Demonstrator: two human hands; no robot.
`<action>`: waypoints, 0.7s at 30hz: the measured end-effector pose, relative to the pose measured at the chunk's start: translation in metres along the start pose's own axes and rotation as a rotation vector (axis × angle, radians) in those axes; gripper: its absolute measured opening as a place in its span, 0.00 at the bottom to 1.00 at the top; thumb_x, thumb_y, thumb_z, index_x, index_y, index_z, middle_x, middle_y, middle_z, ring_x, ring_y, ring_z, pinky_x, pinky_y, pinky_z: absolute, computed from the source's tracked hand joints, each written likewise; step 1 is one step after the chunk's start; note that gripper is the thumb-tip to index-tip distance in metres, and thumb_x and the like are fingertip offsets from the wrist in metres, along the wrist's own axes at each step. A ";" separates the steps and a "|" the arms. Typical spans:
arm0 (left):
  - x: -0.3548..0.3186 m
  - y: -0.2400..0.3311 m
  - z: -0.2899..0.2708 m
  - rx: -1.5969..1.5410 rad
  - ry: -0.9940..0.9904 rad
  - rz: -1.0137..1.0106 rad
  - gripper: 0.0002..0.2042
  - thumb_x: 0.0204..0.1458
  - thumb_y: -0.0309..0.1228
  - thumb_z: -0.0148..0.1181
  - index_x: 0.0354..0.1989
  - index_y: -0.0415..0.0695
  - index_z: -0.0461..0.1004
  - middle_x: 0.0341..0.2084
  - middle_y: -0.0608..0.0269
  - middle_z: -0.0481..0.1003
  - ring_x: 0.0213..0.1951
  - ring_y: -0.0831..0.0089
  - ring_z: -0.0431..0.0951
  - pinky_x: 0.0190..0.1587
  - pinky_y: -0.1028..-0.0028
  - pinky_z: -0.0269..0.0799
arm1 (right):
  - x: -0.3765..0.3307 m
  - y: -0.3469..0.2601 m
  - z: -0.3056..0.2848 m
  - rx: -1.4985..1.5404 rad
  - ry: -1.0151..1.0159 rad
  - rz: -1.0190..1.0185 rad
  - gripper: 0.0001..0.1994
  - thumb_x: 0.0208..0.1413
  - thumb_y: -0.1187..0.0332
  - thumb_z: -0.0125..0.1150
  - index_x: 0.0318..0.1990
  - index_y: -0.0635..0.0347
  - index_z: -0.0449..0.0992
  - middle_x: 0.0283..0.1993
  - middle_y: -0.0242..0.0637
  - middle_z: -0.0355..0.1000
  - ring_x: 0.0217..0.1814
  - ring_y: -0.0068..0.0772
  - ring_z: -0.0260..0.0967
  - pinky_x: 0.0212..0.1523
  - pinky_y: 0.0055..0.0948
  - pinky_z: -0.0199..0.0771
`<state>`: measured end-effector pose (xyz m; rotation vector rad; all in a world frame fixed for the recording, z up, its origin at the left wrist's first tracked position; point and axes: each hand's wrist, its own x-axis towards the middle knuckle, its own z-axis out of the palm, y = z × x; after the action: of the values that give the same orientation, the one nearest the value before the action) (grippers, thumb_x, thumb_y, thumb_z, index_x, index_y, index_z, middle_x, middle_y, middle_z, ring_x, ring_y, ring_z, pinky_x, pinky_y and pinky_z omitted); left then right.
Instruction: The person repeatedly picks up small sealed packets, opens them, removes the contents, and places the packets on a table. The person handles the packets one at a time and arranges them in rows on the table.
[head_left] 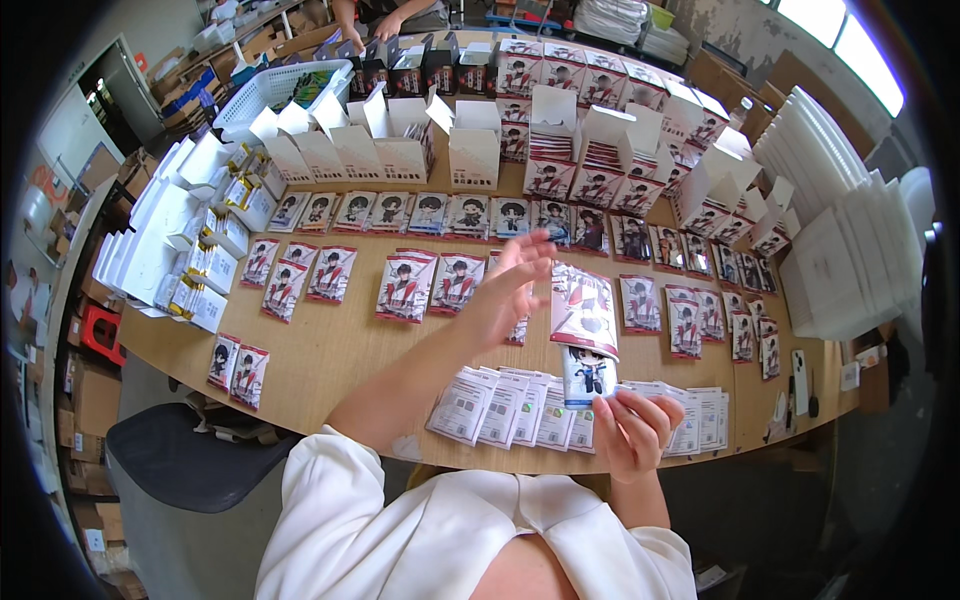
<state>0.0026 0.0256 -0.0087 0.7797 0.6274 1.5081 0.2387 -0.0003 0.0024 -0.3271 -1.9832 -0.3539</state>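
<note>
My right hand pinches the lower edge of a small card with a cartoon figure and blue border. Over the card's upper part is a red-and-white printed packet; I cannot tell whether the card is inside it or behind it. My left hand is raised just left of that packet, fingers apart and nothing in them. It hides part of the packets beneath. Below both hands, a row of white packets lies overlapped, printed backs up, along the near table edge.
Red-and-white packets lie in small piles across the table. Behind them runs a row of character packets. Open white boxes stand farther back. White trays are stacked right; a basket sits back left. Another person's hands show at the far side.
</note>
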 end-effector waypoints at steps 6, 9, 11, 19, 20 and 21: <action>0.003 0.039 -0.015 1.170 -0.398 0.437 0.43 0.37 0.25 0.67 0.67 0.52 0.56 0.65 0.55 0.56 0.67 0.58 0.55 0.67 0.58 0.53 | -0.010 0.005 -0.007 0.007 -0.003 -0.078 0.08 0.43 0.73 0.74 0.32 0.50 0.84 0.35 0.21 0.74 0.43 0.22 0.74 0.41 0.28 0.58; -0.007 0.037 -0.003 1.433 -0.321 0.585 0.40 0.35 0.23 0.69 0.63 0.59 0.66 0.64 0.61 0.59 0.68 0.57 0.53 0.68 0.54 0.52 | -0.010 0.004 -0.003 0.017 -0.006 -0.159 0.07 0.46 0.74 0.69 0.34 0.50 0.85 0.32 0.19 0.75 0.42 0.20 0.75 0.42 0.27 0.56; -0.009 0.039 0.009 1.603 -0.328 0.708 0.31 0.41 0.23 0.67 0.57 0.61 0.72 0.61 0.67 0.66 0.67 0.59 0.57 0.68 0.54 0.52 | -0.009 0.001 -0.003 0.025 -0.020 -0.165 0.08 0.46 0.74 0.69 0.35 0.49 0.85 0.33 0.19 0.75 0.43 0.19 0.74 0.43 0.27 0.56; -0.015 0.031 0.013 1.705 -0.516 0.692 0.29 0.48 0.26 0.58 0.62 0.60 0.67 0.57 0.71 0.70 0.61 0.71 0.67 0.64 0.51 0.55 | -0.008 -0.003 -0.007 0.102 -0.047 -0.127 0.07 0.45 0.73 0.72 0.31 0.48 0.84 0.34 0.18 0.74 0.43 0.19 0.74 0.42 0.25 0.57; -0.016 0.030 0.013 1.694 -0.533 0.650 0.29 0.48 0.25 0.58 0.62 0.59 0.68 0.55 0.70 0.71 0.60 0.71 0.67 0.63 0.51 0.55 | -0.010 -0.003 -0.007 0.110 -0.049 -0.107 0.07 0.44 0.74 0.73 0.31 0.48 0.84 0.34 0.18 0.74 0.43 0.19 0.74 0.41 0.25 0.57; -0.017 0.029 0.013 1.680 -0.549 0.606 0.29 0.47 0.25 0.58 0.61 0.58 0.68 0.53 0.69 0.71 0.59 0.70 0.68 0.63 0.51 0.56 | -0.011 -0.003 -0.008 0.118 -0.054 -0.086 0.07 0.43 0.74 0.73 0.30 0.48 0.84 0.34 0.19 0.74 0.42 0.19 0.74 0.41 0.25 0.57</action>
<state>-0.0046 0.0057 0.0200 2.7189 1.2491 0.8505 0.2485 -0.0073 -0.0045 -0.1779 -2.0653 -0.2834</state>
